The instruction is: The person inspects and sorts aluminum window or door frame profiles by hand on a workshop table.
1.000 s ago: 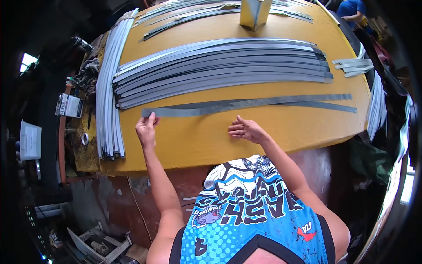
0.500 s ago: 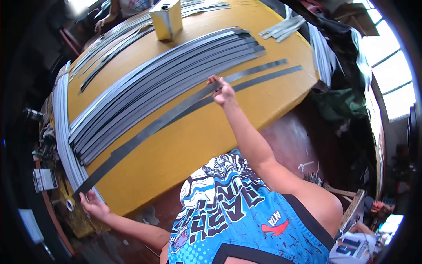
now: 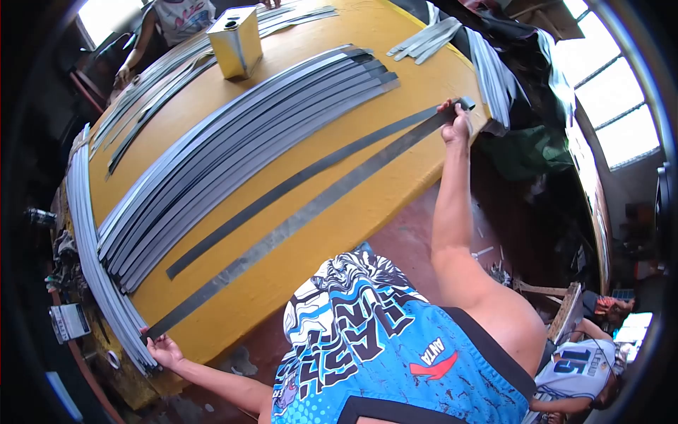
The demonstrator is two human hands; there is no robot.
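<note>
A long dark grey strip (image 3: 296, 220) stretches diagonally across the near side of the yellow table, taut between my hands. My left hand (image 3: 166, 351) pinches its lower left end by the table's left corner. At the right edge, my right hand (image 3: 457, 127) grips the other end, where a short piece curls past the fingers. A second dark strip (image 3: 282, 182) lies on the table just behind the held one, its right end partly hidden by my right hand. Farther back is a broad row of overlapping grey strips (image 3: 240, 152).
On the yellow table (image 3: 233, 311) stands a square metal can (image 3: 235, 53). Pale strips (image 3: 427, 41) lie at the far right, and bundles hang over the left edge (image 3: 88, 233) and right edge (image 3: 491, 81). One person (image 3: 180, 21) is across the table; another (image 3: 575, 367) is behind at right.
My right hand has slid right along the strip to near its right end, and the strip is now straight and apart from the second one. My left hand has shifted slightly right and down.
</note>
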